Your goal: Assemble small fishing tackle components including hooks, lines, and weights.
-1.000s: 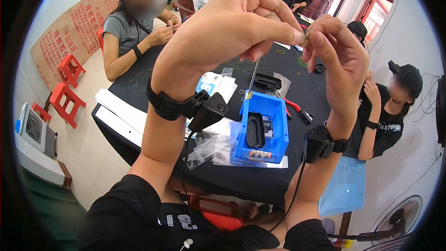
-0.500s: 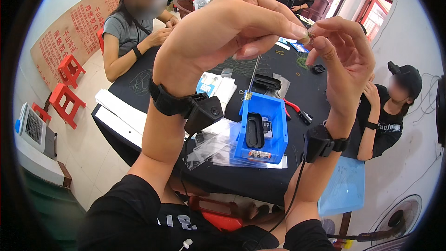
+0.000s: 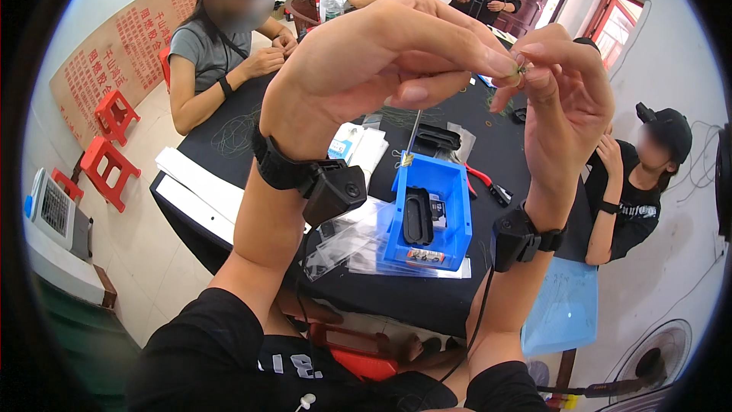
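Observation:
My two hands are raised over the table, with their fingertips meeting. My left hand [image 3: 381,49] is closed, thumb and index finger pinching a tiny greenish, thread-like piece [image 3: 522,70]. The thumb and index finger of my right hand [image 3: 564,88] pinch the same piece from the other side. It is too small to tell its kind, and the fingertips partly cover it. Below the hands stands an open blue plastic bin [image 3: 460,221] with a black oval tray [image 3: 417,217] in it. Red-handled pliers [image 3: 488,181] lie to the right of the bin.
Clear plastic bags [image 3: 343,248] and white paper strips [image 3: 198,191] lie on the black-covered table [image 3: 366,290]. Thin green line [image 3: 236,133] lies in loose coils there. A light-blue tray [image 3: 560,309] is at the right. Other people sit or stand around, including one in grey [image 3: 194,53].
My left hand has shifted slightly right, and the pinched fingertips have moved right and a little down. At the back, the standing person's arms and the white-shirted person's hand have moved.

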The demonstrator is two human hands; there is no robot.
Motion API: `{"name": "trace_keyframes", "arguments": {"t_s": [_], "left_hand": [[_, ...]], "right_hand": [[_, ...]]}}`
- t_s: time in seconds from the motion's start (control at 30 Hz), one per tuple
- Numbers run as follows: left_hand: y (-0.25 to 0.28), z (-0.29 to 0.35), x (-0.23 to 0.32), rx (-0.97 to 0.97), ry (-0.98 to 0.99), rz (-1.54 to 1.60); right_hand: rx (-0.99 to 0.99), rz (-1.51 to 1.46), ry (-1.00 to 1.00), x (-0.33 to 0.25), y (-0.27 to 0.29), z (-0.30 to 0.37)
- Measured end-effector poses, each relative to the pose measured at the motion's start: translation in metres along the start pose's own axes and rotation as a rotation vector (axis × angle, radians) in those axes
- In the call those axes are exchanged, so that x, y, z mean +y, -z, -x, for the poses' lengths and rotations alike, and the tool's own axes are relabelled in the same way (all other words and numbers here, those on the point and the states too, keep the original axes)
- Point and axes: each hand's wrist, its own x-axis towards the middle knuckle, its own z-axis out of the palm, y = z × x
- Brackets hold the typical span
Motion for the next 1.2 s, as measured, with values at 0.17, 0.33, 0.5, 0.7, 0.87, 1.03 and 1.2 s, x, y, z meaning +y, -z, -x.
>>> {"name": "trace_keyframes", "arguments": {"t_s": [0.17, 0.33, 0.5, 0.7, 0.87, 1.03, 1.2], "left_hand": [[0.0, -0.001, -0.001, -0.01, -0.013, 0.003], [0.0, -0.001, -0.001, -0.014, -0.016, -0.005], [-0.001, -0.002, -0.001, -0.018, -0.017, -0.013], [-0.002, -0.002, -0.001, 0.013, -0.012, -0.015], [-0.006, -0.001, -0.004, 0.136, -0.068, -0.15], [-0.006, -0.001, -0.005, 0.171, -0.082, -0.199], [-0.006, -0.001, -0.005, 0.214, -0.067, -0.238]], "right_hand": [[-0.006, 0.011, 0.01, -0.001, -0.001, -0.001], [-0.011, 0.02, 0.017, -0.003, -0.001, -0.001], [-0.044, 0.027, 0.029, -0.003, 0.001, -0.002], [-0.013, 0.021, -0.048, -0.009, 0.001, -0.002], [-0.013, 0.154, -0.194, -0.025, 0.004, -0.003], [0.033, 0.215, -0.302, -0.033, 0.002, -0.003], [0.017, 0.345, -0.339, -0.039, 0.002, -0.003]]}}
